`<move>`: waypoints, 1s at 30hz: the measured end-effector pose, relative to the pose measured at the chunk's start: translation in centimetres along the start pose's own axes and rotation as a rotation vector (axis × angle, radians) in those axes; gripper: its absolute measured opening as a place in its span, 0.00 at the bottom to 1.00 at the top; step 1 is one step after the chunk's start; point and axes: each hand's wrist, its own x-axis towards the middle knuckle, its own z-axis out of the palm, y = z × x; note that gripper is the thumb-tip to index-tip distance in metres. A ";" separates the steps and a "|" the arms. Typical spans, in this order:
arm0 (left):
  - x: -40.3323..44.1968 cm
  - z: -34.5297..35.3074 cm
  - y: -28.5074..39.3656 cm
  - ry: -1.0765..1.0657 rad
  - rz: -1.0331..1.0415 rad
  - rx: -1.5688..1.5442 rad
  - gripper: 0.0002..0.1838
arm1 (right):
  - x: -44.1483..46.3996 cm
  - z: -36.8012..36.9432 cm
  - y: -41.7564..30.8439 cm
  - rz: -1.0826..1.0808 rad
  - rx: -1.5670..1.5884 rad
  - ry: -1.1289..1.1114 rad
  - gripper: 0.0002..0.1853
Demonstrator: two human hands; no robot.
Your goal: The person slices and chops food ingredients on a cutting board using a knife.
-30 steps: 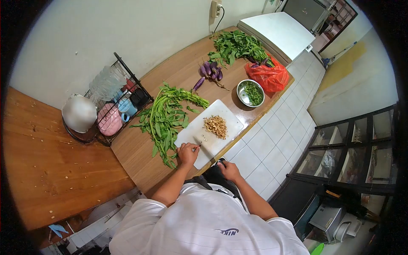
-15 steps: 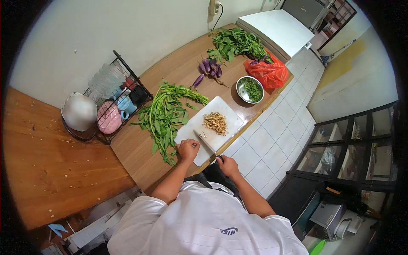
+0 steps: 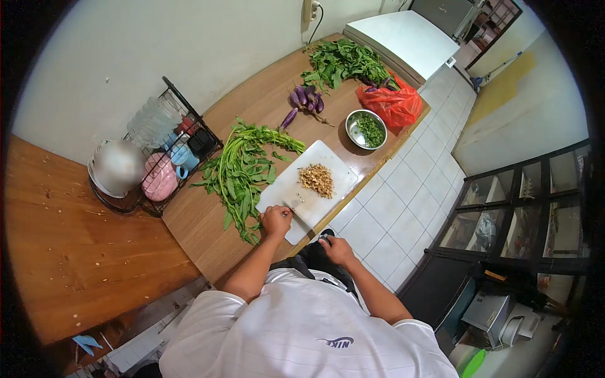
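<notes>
My right hand (image 3: 339, 250) is wrapped round the dark handle of a knife at the table's front edge. The knife's blade (image 3: 304, 218) points away to the left over the white cutting board (image 3: 337, 165). My left hand (image 3: 276, 222) rests on the board's near left corner with its fingers curled together close to the blade tip; whatever they pinch is too small to make out. A pile of chopped light-brown bits (image 3: 316, 180) lies on the middle of the board, beyond the blade. A few tiny pieces are scattered between pile and knife.
Left of the board spread long-stemmed leafy greens (image 3: 236, 170). Behind are small purple eggplants (image 3: 305, 97), a metal bowl (image 3: 357, 143) with chopped greens, a red plastic bag (image 3: 397, 106) and more leafy greens (image 3: 346, 63). A dish rack (image 3: 211, 129) stands at the left wall.
The knife blade has shifted slightly toward me and now shows narrower, tilted more on edge. My left hand stays near its tip. The whole view has moved a little.
</notes>
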 end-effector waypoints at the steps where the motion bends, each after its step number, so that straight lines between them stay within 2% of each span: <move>1: -0.1 -0.1 -0.1 0.001 0.015 0.003 0.06 | 0.0 -0.1 -0.3 0.000 0.002 0.002 0.28; 6: -0.4 0.0 0.1 0.023 0.053 0.036 0.06 | 0.8 -1.1 -2.3 0.049 -0.113 0.021 0.28; 10: -0.7 -0.2 0.5 0.026 0.021 -0.003 0.05 | 1.0 -0.5 -1.5 0.067 0.002 0.043 0.28; 12: -0.8 0.2 0.3 0.046 0.028 0.014 0.04 | 0.2 -0.3 -0.9 -0.048 0.043 0.028 0.30; 15: -0.8 0.3 0.2 0.071 0.045 0.061 0.04 | -1.1 -0.2 -0.5 0.029 0.010 -0.038 0.29; 18: -0.7 0.2 0.2 0.016 -0.022 0.038 0.04 | -1.6 -0.1 -0.5 0.063 0.034 -0.053 0.29; 30: -0.3 -0.3 0.8 0.026 -0.056 0.030 0.06 | -1.7 0.4 -0.3 0.001 0.015 0.037 0.28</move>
